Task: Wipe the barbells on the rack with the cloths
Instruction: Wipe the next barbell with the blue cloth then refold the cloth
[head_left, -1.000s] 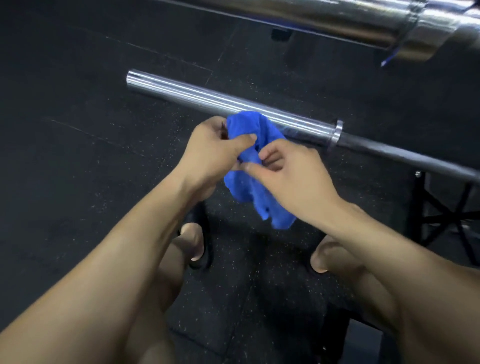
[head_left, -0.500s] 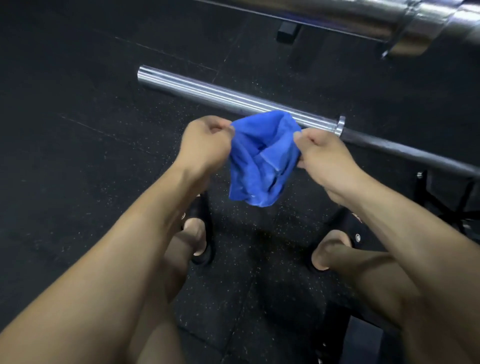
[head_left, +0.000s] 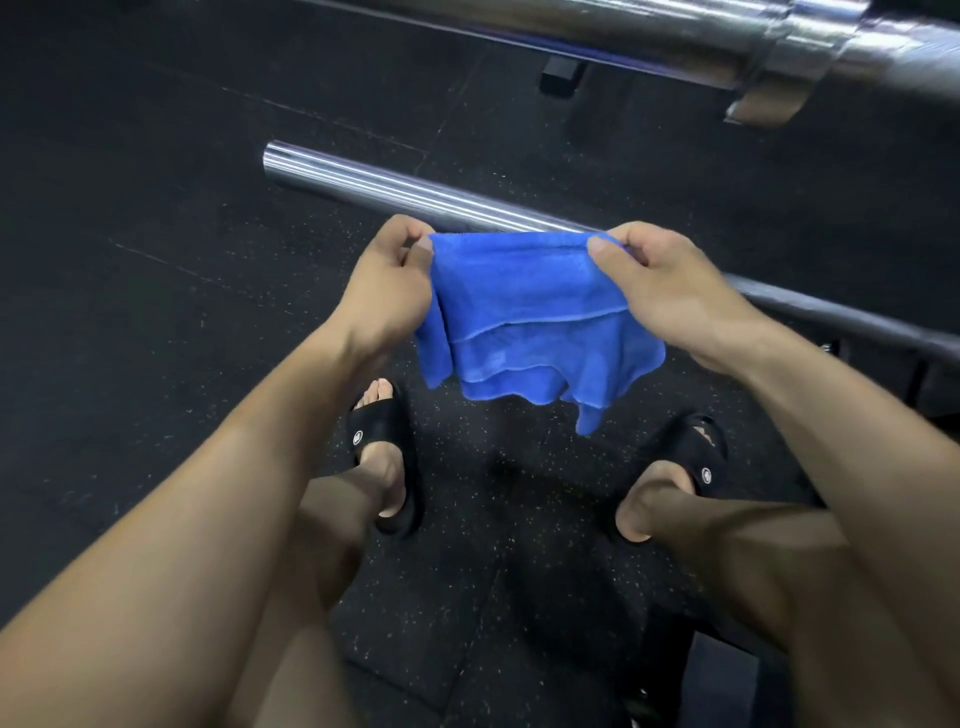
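Black gym floor (head_left: 156, 312), 2 barbells (head_left: 415, 200), L hand (head_left: 387, 291) & R hand (head_left: 670, 291) each pinching 1 blue cloth (head_left: 524, 322).

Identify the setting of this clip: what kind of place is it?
Most likely a gym: chrome barbell sleeves and, speckled black rubber flooring, with a blue cloth held ready for wiping.

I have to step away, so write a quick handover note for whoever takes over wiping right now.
Left hand and right hand each pinch a top corner of the blue cloth, stretched out between them in the air.
Lower barbell lies just beyond the cloth; upper barbell sits above.
Done: cloth held spread.
Left: cloth not on either bar now; wipe them.
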